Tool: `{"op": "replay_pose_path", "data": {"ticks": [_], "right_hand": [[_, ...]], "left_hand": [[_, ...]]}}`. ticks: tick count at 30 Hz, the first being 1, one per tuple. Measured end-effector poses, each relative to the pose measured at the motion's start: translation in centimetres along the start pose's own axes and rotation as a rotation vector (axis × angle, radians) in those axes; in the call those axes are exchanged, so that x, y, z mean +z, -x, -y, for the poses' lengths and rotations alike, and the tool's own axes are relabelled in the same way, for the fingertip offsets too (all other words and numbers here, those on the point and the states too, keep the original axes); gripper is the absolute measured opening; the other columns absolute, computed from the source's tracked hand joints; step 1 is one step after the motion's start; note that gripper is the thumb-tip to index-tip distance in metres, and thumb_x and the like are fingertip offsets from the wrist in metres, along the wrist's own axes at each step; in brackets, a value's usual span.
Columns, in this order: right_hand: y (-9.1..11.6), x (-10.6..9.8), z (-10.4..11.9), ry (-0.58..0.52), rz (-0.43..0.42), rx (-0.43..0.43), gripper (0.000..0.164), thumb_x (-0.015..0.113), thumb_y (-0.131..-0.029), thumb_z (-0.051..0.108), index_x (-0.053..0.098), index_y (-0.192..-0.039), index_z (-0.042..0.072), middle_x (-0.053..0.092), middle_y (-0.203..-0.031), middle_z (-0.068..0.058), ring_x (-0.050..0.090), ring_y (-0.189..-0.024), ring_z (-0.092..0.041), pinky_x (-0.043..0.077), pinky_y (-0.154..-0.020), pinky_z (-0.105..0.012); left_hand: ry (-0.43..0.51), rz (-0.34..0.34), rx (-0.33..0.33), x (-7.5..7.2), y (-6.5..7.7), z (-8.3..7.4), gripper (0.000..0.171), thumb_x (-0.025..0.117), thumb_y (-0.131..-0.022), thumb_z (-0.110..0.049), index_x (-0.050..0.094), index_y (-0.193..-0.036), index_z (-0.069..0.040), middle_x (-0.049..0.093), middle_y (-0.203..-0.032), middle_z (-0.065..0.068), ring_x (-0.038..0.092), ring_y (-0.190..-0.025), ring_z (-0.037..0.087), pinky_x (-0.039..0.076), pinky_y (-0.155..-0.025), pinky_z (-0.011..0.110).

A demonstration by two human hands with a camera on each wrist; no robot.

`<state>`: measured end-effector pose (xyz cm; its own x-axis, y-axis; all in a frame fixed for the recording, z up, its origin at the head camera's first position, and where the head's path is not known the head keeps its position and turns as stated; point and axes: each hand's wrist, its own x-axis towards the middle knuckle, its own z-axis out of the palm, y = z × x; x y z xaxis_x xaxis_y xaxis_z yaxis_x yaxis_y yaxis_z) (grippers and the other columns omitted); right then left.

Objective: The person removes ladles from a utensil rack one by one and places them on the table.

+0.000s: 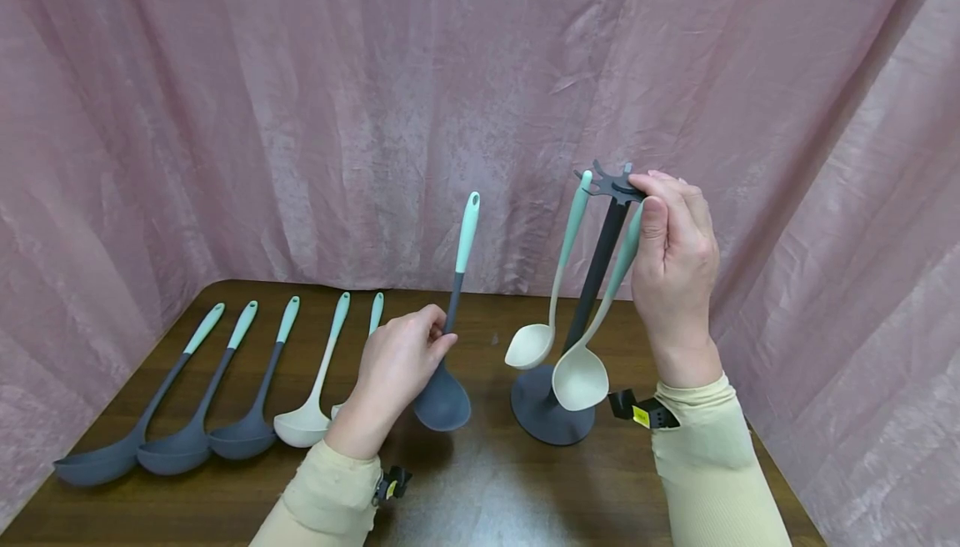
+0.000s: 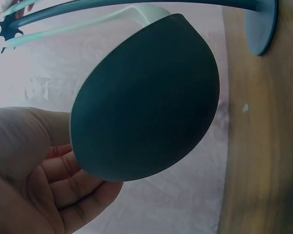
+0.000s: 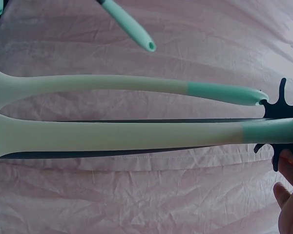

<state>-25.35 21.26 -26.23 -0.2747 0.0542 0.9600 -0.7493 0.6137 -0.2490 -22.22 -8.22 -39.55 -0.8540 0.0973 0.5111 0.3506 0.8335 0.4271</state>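
Observation:
My left hand [image 1: 397,368] pinches a ladle [image 1: 442,401] by its grey shaft just above the bowl. This ladle has a dark grey bowl and a mint handle pointing up; in the left wrist view its bowl's underside [image 2: 146,102] hides part of the fingers. Over the top of a dark utensil stand [image 1: 553,418], my right hand [image 1: 678,268] holds the hooked rack [image 3: 283,109] with its fingertips. Two white ladles with mint handles hang there: one on the left [image 1: 529,345], the other nearer the right hand [image 1: 581,378]. The right thumb lies beside the nearer handle's top.
On the left of the wooden table [image 1: 487,497] lie several ladles in a row, grey ones [image 1: 243,439] and white ones [image 1: 302,424]. My left forearm partly covers the rightmost. Pink curtains [image 1: 420,113] enclose the table's back and sides.

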Motion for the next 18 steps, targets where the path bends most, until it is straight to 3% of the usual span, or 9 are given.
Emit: {"op": "replay_pose_path", "data": {"ticks": [18], "right_hand": [[0.4, -0.1, 0.5, 0.005, -0.016, -0.008, 0.031, 0.059, -0.116, 0.024, 0.079, -0.130, 0.006, 0.073, -0.129, -0.016, 0.065, -0.132, -0.031, 0.040, -0.123, -0.044]], "left_hand": [[-0.021, 0.053, -0.038, 1.0, 0.3, 1.7, 0.020, 0.090, -0.095, -0.021, 0.072, -0.095, -0.013, 0.071, -0.077, -0.005, 0.062, -0.063, 0.013, 0.049, -0.056, 0.035]]}}
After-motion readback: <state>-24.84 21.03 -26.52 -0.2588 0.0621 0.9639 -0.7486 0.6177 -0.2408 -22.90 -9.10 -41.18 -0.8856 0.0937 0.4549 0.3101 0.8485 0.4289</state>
